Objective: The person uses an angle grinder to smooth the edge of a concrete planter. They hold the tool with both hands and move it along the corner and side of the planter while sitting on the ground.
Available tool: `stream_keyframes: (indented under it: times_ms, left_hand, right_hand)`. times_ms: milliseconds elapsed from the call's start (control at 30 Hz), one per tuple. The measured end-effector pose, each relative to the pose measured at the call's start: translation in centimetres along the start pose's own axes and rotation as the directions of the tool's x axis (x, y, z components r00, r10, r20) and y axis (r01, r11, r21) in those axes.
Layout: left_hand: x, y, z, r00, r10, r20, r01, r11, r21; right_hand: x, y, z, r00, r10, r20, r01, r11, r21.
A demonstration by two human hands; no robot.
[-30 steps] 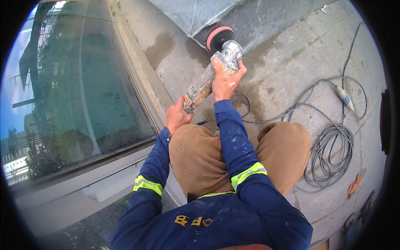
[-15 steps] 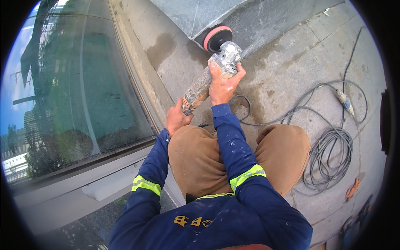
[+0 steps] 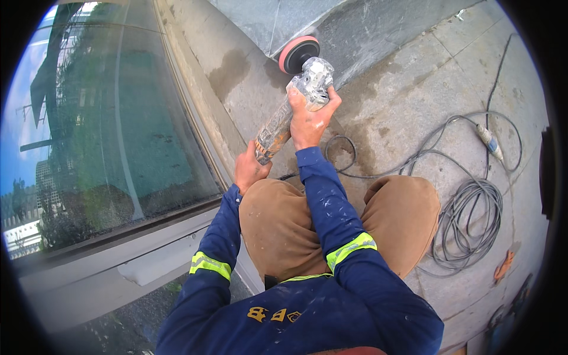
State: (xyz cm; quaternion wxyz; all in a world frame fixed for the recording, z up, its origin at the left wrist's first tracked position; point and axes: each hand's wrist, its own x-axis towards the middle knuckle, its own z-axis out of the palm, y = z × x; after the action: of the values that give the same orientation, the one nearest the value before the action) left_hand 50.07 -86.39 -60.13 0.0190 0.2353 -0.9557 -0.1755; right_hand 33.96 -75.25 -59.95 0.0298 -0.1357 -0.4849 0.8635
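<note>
A dust-caked angle polisher [image 3: 276, 132] slants up from my knees, a round pink-and-black pad [image 3: 299, 55] at its head against the lower edge of a grey stone slab [image 3: 269, 21]. My right hand [image 3: 309, 121] is wrapped round the body just behind the head, thumb on top. Lower down, my left hand [image 3: 251, 167] grips the rear end, beside my left knee. The pad's working face is hidden.
A large window [image 3: 124, 130] and pale frame run along my left. On my right lie a coiled grey cable [image 3: 466, 228], a white-and-blue connector [image 3: 489, 139] and a small orange object [image 3: 504, 266] on the stained paving [image 3: 408, 89].
The polisher's head and pad have moved left along the stone edge by a small amount, with my right hand. My left hand has shifted only slightly and both grips are the same.
</note>
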Motion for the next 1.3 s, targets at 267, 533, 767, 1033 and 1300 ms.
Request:
stream_keyframes:
  times_ms: [267,533,767,1033,1300]
  left_hand:
    - [0.7,1.5,-0.6,1.000,-0.003,-0.004,0.003,1.000,-0.015]
    - [0.2,0.4,0.0,0.999,-0.005,0.032,0.006,1.000,-0.019]
    - [1.9,2.2,-0.8,0.999,0.042,-0.030,-0.044,0.996,-0.074]
    - [1.5,2.2,-1.0,0.997,0.023,0.072,-0.023,1.000,-0.002]
    - [2.8,4.0,-1.2,1.000,0.013,0.019,-0.012,0.999,-0.044]
  right_hand:
    - [0.7,-0.9,0.1,0.998,-0.053,0.036,0.055,0.997,-0.057]
    - [0.2,-0.2,-0.4,0.999,0.026,-0.027,-0.027,0.999,-0.040]
    - [1.5,-2.3,0.8,0.992,-0.126,0.023,0.127,0.991,-0.045]
    - [1.9,-1.4,-0.1,0.999,0.021,-0.028,-0.020,1.000,0.008]
    - [3.1,-3.8,0.7,0.995,-0.098,0.031,0.098,0.995,0.004]
